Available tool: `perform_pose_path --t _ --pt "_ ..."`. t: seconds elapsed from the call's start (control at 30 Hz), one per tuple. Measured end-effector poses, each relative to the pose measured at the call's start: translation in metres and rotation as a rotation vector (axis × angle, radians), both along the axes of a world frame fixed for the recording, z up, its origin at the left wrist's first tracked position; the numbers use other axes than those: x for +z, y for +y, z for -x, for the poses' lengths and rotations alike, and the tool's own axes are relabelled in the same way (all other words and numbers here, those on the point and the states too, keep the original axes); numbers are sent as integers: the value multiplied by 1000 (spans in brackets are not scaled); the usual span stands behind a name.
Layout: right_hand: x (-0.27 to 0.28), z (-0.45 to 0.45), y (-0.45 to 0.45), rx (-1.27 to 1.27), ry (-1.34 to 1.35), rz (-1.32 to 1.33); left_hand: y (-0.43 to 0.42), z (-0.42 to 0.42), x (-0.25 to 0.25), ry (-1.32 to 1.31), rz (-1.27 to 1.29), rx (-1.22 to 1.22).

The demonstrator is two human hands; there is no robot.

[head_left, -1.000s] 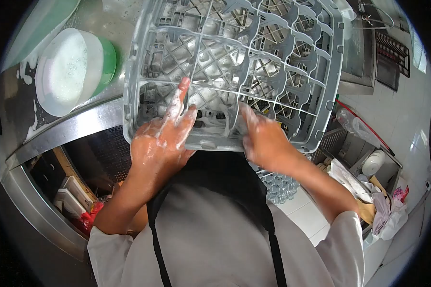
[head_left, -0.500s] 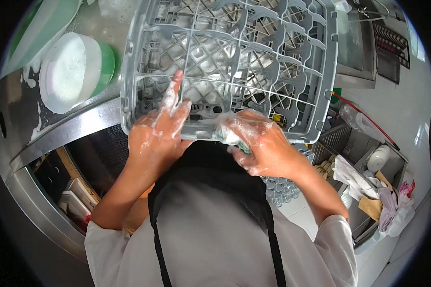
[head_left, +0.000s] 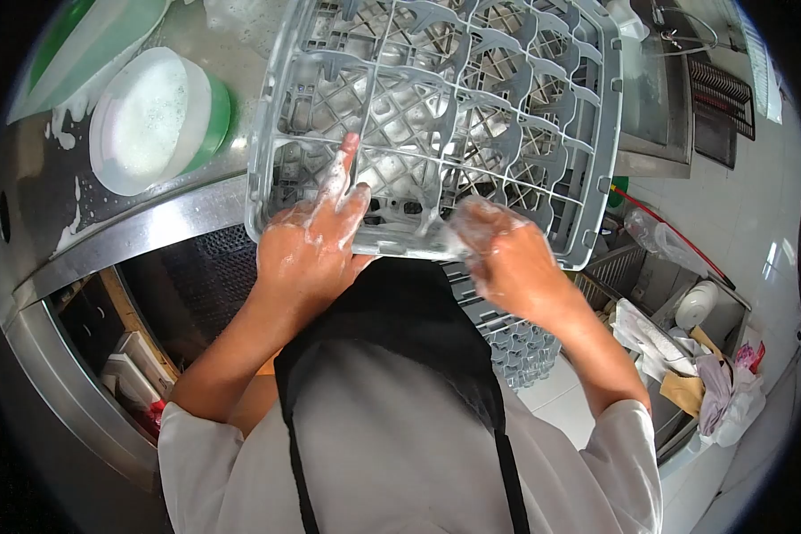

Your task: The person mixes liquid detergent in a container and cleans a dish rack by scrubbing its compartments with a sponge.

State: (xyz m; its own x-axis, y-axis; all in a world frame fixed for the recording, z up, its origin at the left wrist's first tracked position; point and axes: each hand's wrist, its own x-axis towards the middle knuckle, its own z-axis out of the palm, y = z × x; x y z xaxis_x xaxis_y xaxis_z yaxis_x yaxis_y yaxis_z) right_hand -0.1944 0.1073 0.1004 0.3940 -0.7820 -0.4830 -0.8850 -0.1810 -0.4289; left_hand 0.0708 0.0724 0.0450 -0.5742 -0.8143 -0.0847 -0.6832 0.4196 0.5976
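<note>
A grey plastic dishwasher rack [head_left: 603,169], divided into square compartments, stands tilted in front of me with suds on its lattice. My left hand [head_left: 307,245], wet with foam, is closed over the near rim, its index finger stretched along the inside. At the same rim, further right, my right hand [head_left: 514,267] is smeared by motion and covered in lather. Its fingers are curled around a greenish scouring pad, seen half a second ago but now mostly hidden by foam and blur.
On the steel counter [head_left: 40,196] at left stands a green-and-white tub [head_left: 147,120] of suds beside a larger green container [head_left: 89,62]. Lower right, another grey rack [head_left: 521,347] sits near the floor. A bin [head_left: 667,356] with cloths and papers stands at right.
The rack and my left hand have shifted slightly right in view. My right hand has slid right along the near rim, and the pad in it shows less.
</note>
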Motion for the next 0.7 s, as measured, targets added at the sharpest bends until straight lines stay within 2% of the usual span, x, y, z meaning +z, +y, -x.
perform_pose_path --t 0.03,0.17,0.27,0.37,0.4,0.5,0.6,0.7 --pt "7 5 -4 12 83 -83 0 0 -1 6 4 -1" --pt "20 1 -17 -56 13 -74 2 0 0 16 -31 12" --pt "0 -11 -20 142 -112 152 1 1 0 41 -12 21" --pt "-4 -29 -29 237 -32 71 3 3 -2 48 -17 27" --pt "-4 -32 -32 269 96 -62 4 3 -2 19 -28 27" --pt "13 -25 -44 373 141 -174 4 2 1 20 -52 46" --pt "15 -3 -46 345 174 -260 3 2 2 63 -49 58" --pt "-1 -14 -36 251 35 -114 4 4 0 76 -44 72"
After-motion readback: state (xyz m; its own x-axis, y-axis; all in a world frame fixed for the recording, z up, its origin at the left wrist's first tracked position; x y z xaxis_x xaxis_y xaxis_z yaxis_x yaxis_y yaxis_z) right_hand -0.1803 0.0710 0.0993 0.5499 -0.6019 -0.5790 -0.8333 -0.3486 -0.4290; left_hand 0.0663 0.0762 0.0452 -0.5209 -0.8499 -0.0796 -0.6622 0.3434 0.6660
